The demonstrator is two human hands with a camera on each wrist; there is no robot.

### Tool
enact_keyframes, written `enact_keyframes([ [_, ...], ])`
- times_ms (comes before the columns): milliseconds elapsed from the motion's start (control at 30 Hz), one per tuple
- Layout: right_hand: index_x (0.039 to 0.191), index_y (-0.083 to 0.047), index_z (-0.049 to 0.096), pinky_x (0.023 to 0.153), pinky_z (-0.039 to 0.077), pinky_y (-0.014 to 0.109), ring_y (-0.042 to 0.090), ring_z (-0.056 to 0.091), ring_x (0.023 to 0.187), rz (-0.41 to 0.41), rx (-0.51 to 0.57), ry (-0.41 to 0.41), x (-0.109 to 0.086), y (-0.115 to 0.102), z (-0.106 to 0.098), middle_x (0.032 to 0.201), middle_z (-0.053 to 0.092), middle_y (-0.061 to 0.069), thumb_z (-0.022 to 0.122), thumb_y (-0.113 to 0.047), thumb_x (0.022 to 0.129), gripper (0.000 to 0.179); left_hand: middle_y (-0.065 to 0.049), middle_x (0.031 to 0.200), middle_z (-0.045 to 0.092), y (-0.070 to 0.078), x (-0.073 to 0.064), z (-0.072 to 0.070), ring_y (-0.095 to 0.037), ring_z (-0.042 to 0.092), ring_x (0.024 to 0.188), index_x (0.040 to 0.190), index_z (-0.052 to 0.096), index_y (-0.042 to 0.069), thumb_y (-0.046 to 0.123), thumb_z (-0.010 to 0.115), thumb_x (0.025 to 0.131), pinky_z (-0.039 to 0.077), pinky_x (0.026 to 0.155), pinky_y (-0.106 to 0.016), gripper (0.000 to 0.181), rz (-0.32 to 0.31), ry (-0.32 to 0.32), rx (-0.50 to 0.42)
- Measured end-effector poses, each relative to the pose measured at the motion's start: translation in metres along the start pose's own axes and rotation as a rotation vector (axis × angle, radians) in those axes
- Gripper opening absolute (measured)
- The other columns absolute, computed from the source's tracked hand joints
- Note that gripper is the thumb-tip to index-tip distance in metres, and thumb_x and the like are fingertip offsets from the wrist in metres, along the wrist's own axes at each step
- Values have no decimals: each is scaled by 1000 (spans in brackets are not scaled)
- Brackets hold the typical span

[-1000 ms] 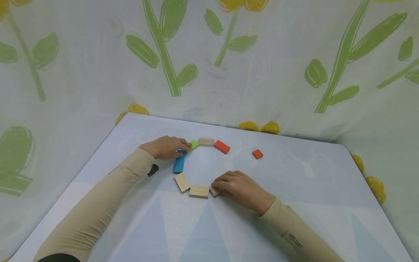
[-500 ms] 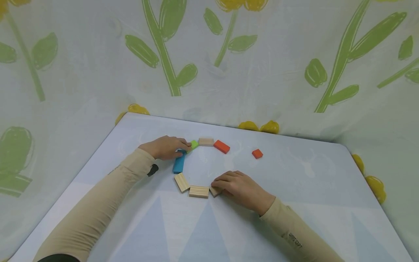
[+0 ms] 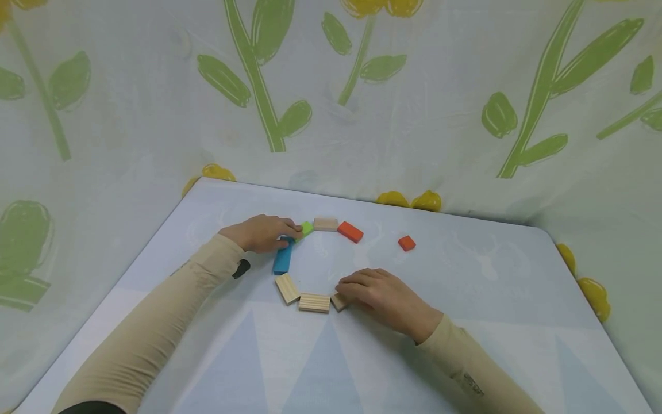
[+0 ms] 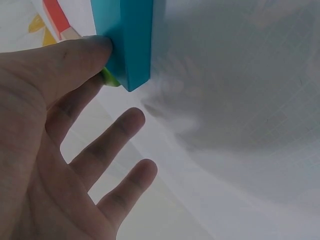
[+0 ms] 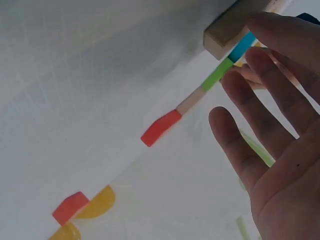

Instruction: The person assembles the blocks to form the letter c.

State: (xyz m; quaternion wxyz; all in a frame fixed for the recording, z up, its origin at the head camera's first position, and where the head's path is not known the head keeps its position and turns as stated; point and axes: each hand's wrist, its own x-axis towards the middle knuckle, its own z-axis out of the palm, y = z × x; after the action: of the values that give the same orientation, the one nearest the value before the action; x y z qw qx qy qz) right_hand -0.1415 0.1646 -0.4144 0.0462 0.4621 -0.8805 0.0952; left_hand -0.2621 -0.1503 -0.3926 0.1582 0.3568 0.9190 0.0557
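Observation:
My left hand [image 3: 264,233] is at the far left of a curved row of blocks. In the left wrist view its thumb touches the side of the blue block [image 4: 125,45], and the other fingers extend loosely. Its index finger is at the green block [image 3: 306,229] just beyond. My right hand [image 3: 385,299] is beside a plain wooden block [image 3: 338,302] at the near end, partly covering it. The right wrist view shows the thumb overlapping that wooden block [image 5: 225,35] and the other fingers spread; whether the thumb still touches it is unclear.
Two more plain blocks, a left one [image 3: 287,288] and a near one [image 3: 314,303], continue the curve. At the back are a pale block [image 3: 326,224] and a red block [image 3: 350,232]. A separate small red block [image 3: 407,243] lies right. A printed curtain [image 3: 414,132] hangs behind the table.
My right hand has shifted slightly to the right, uncovering a little more of the wooden block. The left hand and the other blocks have stayed in place.

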Motion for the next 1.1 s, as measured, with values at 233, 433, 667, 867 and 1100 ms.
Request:
enact_keyframes([
  [233, 129, -17, 69, 101, 52, 37, 15, 62, 118, -20, 0, 74, -2, 2, -6, 126, 68, -4, 84, -7, 83, 49, -7, 154, 48, -1, -1, 0, -35, 45, 140, 145, 58, 13, 14, 63, 102, 39, 112, -56, 44, 18, 9, 6],
  [433, 130, -18, 67, 98, 54, 37, 17, 63, 118, -9, 4, 120, -5, 7, -11, 130, 66, -1, 85, -7, 83, 52, -8, 153, 49, -1, -1, 0, -35, 45, 140, 145, 58, 12, 13, 63, 101, 39, 112, -55, 44, 28, 12, 0],
  [667, 135, -17, 63, 94, 56, 36, 18, 63, 119, 26, 24, 159, -13, 18, -12, 133, 64, 0, 84, -8, 84, 56, -8, 154, 49, -1, 0, 0, -35, 45, 140, 145, 58, 12, 13, 63, 102, 39, 112, -56, 44, 28, 6, 1],
  [867, 135, -15, 63, 89, 58, 39, 21, 65, 114, 44, 22, 226, -22, 32, -15, 132, 65, 3, 85, -8, 83, 57, -7, 154, 49, 0, 2, -1, -34, 45, 141, 145, 58, 13, 14, 64, 101, 39, 112, -56, 44, 26, -2, 10],
  [1100, 136, -13, 63, 87, 58, 43, 24, 66, 111, 130, -10, 287, -31, 48, -22, 133, 64, 5, 86, -7, 81, 59, -6, 154, 48, 0, 3, -1, -34, 45, 141, 145, 58, 14, 15, 63, 102, 39, 112, -55, 44, 19, -11, 19],
])
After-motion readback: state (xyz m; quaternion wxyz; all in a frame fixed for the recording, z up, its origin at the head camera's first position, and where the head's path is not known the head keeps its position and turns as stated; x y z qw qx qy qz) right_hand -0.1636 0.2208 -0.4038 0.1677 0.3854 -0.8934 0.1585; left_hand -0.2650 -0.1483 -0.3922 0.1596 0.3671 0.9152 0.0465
